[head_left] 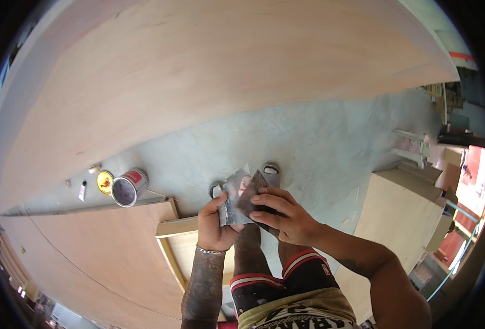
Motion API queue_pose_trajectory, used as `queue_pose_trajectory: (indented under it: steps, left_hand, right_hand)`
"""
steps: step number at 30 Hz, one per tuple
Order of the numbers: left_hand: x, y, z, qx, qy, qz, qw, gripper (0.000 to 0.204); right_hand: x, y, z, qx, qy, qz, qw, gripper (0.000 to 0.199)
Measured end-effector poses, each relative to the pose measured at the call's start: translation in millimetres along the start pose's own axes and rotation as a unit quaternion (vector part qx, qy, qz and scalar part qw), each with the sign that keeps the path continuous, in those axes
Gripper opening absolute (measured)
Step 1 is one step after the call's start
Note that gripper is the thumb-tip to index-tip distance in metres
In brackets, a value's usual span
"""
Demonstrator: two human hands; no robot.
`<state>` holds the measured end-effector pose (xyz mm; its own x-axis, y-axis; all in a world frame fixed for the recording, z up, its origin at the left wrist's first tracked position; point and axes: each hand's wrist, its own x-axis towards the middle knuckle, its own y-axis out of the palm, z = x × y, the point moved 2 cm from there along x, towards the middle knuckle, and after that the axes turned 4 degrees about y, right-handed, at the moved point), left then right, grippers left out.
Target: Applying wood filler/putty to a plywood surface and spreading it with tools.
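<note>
- Grey sheet [231, 211] and dark sheet [249, 202] in front of me, I stand facing a big pale panel [264, 49] that spans the upper part of my view.
- Bluish-grey floor [330, 131] runs beneath that panel and around my feet.
- A second broad board [89, 247] lies to my left, its upper edge bordering the floor's left part.
- On my right, a pale wooden box [399, 214] stands along the floor's right side.
- Near my left forearm is a light wooden frame [167, 227], by the board's right end.
- On the floor's left part, close to the board's upper edge, sits an uncovered metal can [134, 179] with a red label.
- My right hand [289, 216] grips the dark sheet, fingers spread over its face.
- My left hand [212, 227] is closed on the grey sheet, thumb on top; the two sheets overlap above my knees.
- Just left of the can is a round yellow lid [105, 182].
- Smallest, a white tube [82, 192] with a dark end lies left of the lid.
</note>
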<state>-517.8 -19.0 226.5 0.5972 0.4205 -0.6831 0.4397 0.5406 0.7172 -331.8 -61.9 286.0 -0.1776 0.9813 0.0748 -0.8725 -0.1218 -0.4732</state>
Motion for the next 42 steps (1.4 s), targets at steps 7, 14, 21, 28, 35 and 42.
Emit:
queue_pose_trajectory:
  steps: [7,14,21,28,35,42]
  left_hand:
    - [-45.0,13.6,-80.5,0.09,0.233,-0.041,0.967,0.034]
    - [-72.5,-4.0,-77.4,0.099,0.251,-0.135,0.953,0.034]
    - [-101.9,10.0,-52.1,0.045,0.193,-0.066,0.978,0.05]
    - [-85.4,49.6,-35.8,0.051,0.149,-0.046,0.986,0.048]
    - [-88.9,149.0,58.6,0.119,-0.013,0.032,0.992,0.037]
    - [-128.9,261.7,135.4,0.424,0.388,0.126,0.809,0.041]
  right_hand:
    - [-4.2,44.1,-116.6,0.02,0.162,0.031,0.986,0.058]
    - [156.1,104.1,-181.5,0.672,0.287,-0.507,0.457,0.04]
    - [151.3,96.4,-145.7,0.756,0.166,-0.451,0.445,0.034]
    - [-15.2,11.1,3.0,0.199,0.324,-0.244,0.892,0.057]
    - [-35.8,-100.9,126.7,0.061,0.044,-0.126,0.989,0.065]
    - [-140.0,-172.7,101.8,0.35,0.281,-0.192,0.873,0.043]
